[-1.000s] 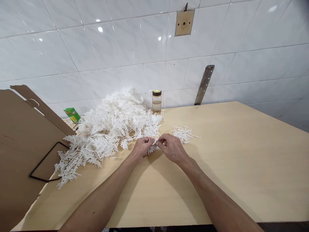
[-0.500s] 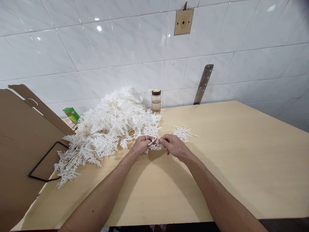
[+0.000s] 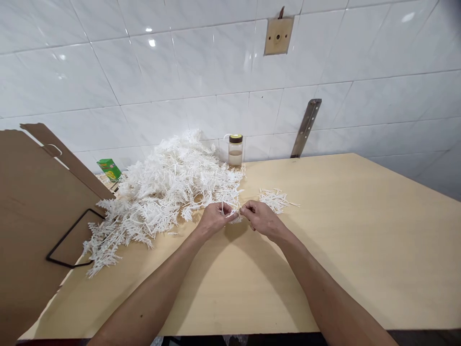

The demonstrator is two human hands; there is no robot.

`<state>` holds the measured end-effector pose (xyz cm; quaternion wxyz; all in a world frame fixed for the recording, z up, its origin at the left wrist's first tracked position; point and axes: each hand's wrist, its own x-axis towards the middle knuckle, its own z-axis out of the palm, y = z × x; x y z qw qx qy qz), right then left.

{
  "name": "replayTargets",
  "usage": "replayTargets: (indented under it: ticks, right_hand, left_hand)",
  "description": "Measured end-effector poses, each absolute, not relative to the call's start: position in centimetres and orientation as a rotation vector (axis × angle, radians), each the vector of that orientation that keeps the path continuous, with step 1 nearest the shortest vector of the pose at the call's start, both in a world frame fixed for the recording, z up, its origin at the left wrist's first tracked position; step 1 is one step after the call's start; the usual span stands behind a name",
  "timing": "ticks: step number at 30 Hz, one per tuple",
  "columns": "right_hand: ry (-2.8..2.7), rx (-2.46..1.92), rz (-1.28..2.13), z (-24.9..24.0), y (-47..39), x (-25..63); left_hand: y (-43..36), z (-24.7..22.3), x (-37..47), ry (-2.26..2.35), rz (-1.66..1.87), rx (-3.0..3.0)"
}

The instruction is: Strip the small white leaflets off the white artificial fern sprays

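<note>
Head view, angled down, near table (image 3: 360, 230)

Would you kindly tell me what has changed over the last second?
Very little: both hands, left hand and right hand, still pinch the small white plastic sprig between them, fingers slightly reworked. The big white sprig pile, small sorted heap and brown-lidded jar stayed put.

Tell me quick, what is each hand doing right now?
Left hand: closed, pinching a small white plastic piece.
Right hand: closed, pinching the same piece from the other side.
</note>
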<state>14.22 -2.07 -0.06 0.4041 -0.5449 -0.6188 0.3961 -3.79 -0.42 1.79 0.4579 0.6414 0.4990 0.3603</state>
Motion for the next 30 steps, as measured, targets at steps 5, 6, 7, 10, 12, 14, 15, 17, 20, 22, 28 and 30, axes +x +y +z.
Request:
replayTargets:
  ticks: [5,6,7,10,12,14,15,17,20,22,28,30]
  right_hand:
    - [-1.648,-1.456,0.792,0.6,-2.2,13.9]
    - [-1.665,-1.468,0.748,0.6,-2.2,13.9]
    - [-1.679,-1.473,0.71,0.6,-2.2,13.9]
    - [-1.701,-1.454,0.64,0.6,-2.2,13.9]
    - [-1.7,-1.416,0.644,0.6,-2.2,13.9]
    - [-1.72,-1.382,0.657,0.6,-2.1,14.0]
    - [-1.741,-1.376,0.65,0.5,-2.1,14.0]
    - [-1.788,-1.395,0.61,0.5,-2.1,13.9]
    - [-1.812,-1.422,0.553,0.6,-2.1,13.9]
    - [-1.819,-1.403,0.537,0.7,-2.2,13.8]
    - [-1.83,-1.396,0.493,0.5,-2.1,13.6]
    - [-1.821,-1.433,0.482,0.4,-2.0,13.5]
  left_hand:
    - [-0.1,1.2,-3.7,1.265,0.951,1.693]
    - [0.0,1.0,-3.7,1.262,0.936,1.707]
    - [0.0,0.9,-3.7,1.257,0.921,1.717]
    - [0.0,0.7,-3.7,1.235,0.899,1.727]
    - [-0.1,0.8,-3.6,1.229,0.898,1.733]
    - [-0.2,0.8,-3.6,1.229,0.891,1.748]
    - [-0.2,0.8,-3.6,1.23,0.886,1.756]
    - [-0.2,0.7,-3.6,1.229,0.88,1.769]
    - [-0.2,0.6,-3.6,1.211,0.885,1.797]
    - [-0.1,0.5,-3.6,1.191,0.898,1.825]
    - [0.1,0.2,-3.7,1.201,0.861,1.875]
    - [0.2,0.1,-3.7,1.186,0.842,1.883]
